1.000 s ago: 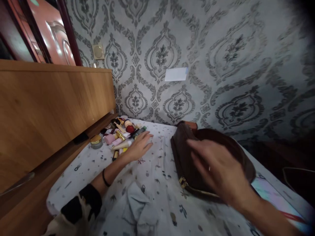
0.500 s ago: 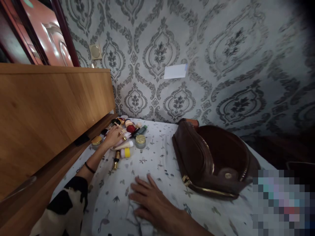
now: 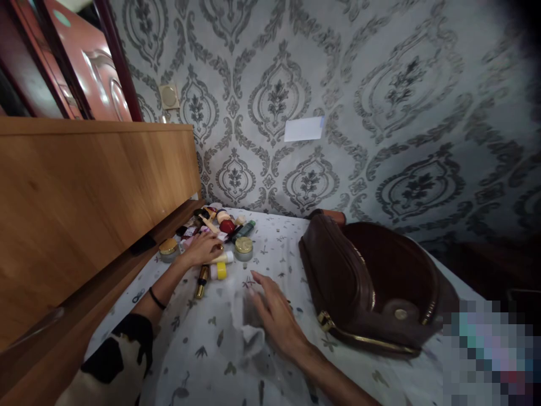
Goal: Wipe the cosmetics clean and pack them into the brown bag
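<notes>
My left hand is among a pile of small cosmetics, its fingers curled down. A small gold-coloured end shows by its fingertips; what it belongs to is hidden. Close by lie a cream tube with a white cap, a small container with a yellow band and a black-and-gold tube. To the hand's right stands a gold-lidded jar, and to its left is another gold-lidded jar. My right hand is open, fingers stretched out, beside a crumpled white cloth or tissue.
A dark brown bag with its zip undone lies at the right on the patterned sheet. A red round item and a green tube are in the pile. A wooden panel borders the left; a papered wall stands behind.
My left hand has drawn back slightly toward me and to the right from the pile. My right hand has lifted from lying flat and turned onto its side, showing more of the crumpled white thing.
</notes>
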`<state>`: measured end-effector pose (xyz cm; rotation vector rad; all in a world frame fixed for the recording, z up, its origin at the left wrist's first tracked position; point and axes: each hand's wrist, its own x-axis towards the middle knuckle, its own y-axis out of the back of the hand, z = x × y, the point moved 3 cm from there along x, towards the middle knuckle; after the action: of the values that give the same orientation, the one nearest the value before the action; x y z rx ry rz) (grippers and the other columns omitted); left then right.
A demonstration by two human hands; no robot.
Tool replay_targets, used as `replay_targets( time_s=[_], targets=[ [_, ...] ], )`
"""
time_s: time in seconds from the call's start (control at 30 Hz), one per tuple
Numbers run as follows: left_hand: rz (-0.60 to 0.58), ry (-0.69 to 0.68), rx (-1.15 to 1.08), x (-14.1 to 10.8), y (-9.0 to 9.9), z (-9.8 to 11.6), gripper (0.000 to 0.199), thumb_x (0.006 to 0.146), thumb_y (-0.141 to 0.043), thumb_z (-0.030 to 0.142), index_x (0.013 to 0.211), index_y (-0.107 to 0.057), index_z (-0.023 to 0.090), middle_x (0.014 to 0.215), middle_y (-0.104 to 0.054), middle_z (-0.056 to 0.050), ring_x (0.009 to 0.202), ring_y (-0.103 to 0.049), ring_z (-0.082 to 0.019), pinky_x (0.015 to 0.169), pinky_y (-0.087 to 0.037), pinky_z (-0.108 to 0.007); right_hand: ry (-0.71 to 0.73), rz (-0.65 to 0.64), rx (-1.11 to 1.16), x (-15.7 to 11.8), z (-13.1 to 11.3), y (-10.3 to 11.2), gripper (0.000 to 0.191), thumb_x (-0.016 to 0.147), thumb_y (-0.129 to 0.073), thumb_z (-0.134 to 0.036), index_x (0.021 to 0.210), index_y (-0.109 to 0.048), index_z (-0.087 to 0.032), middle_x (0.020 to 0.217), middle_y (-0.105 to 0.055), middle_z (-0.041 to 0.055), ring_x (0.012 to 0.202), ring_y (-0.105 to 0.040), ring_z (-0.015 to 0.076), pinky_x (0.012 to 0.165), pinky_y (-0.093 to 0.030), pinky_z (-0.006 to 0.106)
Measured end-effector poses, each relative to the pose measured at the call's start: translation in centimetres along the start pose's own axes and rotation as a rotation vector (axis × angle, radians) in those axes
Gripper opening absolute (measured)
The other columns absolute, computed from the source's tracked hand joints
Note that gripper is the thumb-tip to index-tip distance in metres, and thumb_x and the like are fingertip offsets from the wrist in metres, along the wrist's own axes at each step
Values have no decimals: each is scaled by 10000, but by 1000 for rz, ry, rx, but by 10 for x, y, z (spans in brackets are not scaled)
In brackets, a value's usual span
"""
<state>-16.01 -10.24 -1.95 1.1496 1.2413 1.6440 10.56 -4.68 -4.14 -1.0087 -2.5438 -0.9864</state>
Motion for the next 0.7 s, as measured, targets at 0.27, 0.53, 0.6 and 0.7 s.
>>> replay_targets(
  time_s=[0.27,0.53,0.6,0.7],
  targets=[
    [-34,-122,-147,-26,-10,26,458,916,-544,421,1341,-568,251,1466,-522,-102,1391,-428,-276,1151,-336,-463,174,32,-197,-27,38,-23,307,977,-432,-306,1212,-600,-203,1231,-666,116,1165,-619,258,994,-518,478],
    [-7,-119,-235,-35,-28,52,459,971,-449,414,1397,-521,258,1459,-538,-75,1400,-426,-249,1124,-399,-434,166,51,-202,-27,41,-26,276,972,-436,-302,1141,-638,-221,1199,-673,114,1124,-636,262,962,-532,487],
    [30,-114,-232,-35,-24,51,435,975,-434,417,1363,-551,259,1433,-566,-66,1371,-466,-229,1128,-398,-411,170,47,-206,-27,41,-26,272,971,-435,-297,1131,-643,-225,1203,-670,113,1126,-634,260,963,-531,483],
    [111,-70,-198,-30,-9,37,407,978,-409,408,1305,-588,243,1408,-584,-73,1343,-491,-215,1146,-373,-388,185,28,-214,-27,39,-24,278,978,-427,-303,1127,-644,-214,1207,-667,117,1129,-632,256,958,-536,470]
  ],
)
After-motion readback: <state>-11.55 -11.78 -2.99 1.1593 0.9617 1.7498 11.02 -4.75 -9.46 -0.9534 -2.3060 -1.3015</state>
